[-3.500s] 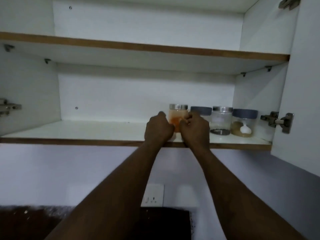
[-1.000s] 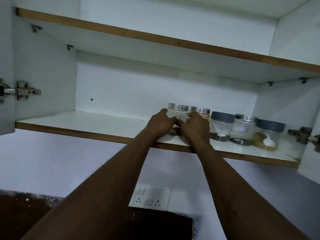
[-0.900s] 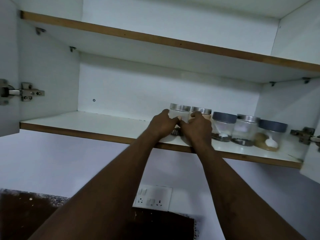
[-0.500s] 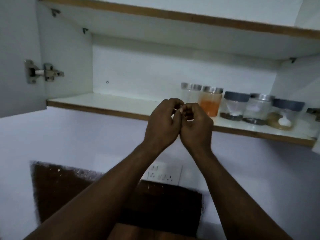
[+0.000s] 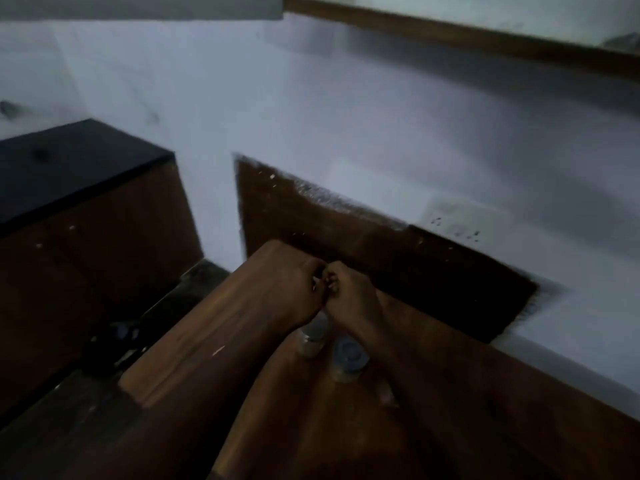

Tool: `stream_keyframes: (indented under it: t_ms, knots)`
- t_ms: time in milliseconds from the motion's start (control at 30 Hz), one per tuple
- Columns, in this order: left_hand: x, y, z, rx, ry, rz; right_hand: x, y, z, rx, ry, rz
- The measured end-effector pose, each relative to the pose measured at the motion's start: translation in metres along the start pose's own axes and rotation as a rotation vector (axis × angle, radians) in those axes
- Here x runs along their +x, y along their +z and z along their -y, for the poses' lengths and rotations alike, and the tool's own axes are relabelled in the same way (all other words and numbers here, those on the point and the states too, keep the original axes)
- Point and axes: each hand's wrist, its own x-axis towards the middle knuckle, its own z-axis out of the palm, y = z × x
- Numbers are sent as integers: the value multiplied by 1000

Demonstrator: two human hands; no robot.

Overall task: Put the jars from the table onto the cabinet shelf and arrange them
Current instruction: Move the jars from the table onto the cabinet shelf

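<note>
Since half a second ago the view has dropped from the shelf to the table, and both hands have come down with it, away from the jar row.

Left hand [image 5: 294, 292] and right hand [image 5: 349, 294]: fingers curled, knuckles touching, nothing in either so far as the blur allows. They hang over two jars left on the wooden table [image 5: 180, 368]: a grey-lidded jar [image 5: 313, 332] under the wrists, and a dark-lidded jar [image 5: 348, 353] just beside it to the right.

Judgement: next pick-up. Part the hands, take one jar by its body, and lift it straight so the neighbour isn't knocked.

Room is dim. Cabinet shelf edge [image 5: 485, 39] upper right, wall socket [image 5: 457, 220], black countertop [image 5: 69, 161] to the left.
</note>
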Motion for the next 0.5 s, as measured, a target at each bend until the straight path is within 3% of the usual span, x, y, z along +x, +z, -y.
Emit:
stream_keyframes:
  t_ms: [133,300,500]
  knots:
    - [-51,43,38,-81,-288,203,-19,78,0,-42,39,209]
    - [-89,87,72,-2,-531,507,-39,143,-1,-71,-7,418]
    - [-141,125,99,-24,-684,571,-60,191,7,-56,-11,538]
